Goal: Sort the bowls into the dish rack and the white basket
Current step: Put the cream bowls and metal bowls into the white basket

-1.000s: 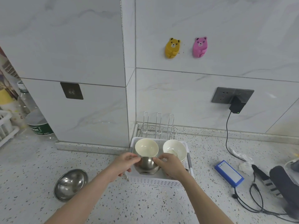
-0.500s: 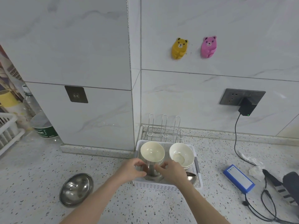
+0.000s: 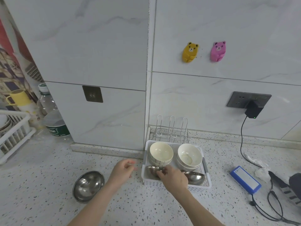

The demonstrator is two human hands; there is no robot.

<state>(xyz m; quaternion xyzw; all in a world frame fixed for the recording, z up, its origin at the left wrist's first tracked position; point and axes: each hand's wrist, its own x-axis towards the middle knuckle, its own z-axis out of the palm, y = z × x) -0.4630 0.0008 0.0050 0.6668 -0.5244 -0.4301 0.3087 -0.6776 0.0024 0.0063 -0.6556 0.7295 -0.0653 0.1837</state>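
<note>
Pulled away since a moment ago, the left hand (image 3: 123, 168) is loosely curled, holding nothing. A shiny steel bowl (image 3: 154, 171) is pinched by the right hand (image 3: 172, 176) inside the white plastic basket (image 3: 177, 185). Next, the round steel bowl (image 3: 88, 185) on the speckled counter (image 3: 40, 185) should be picked up.

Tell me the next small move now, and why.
Probably let the right hand release the steel bowl it touches in the white basket, then send the free left hand, empty beside the basket, to the steel bowl on the counter, the one bowl seen still unsorted.
</note>
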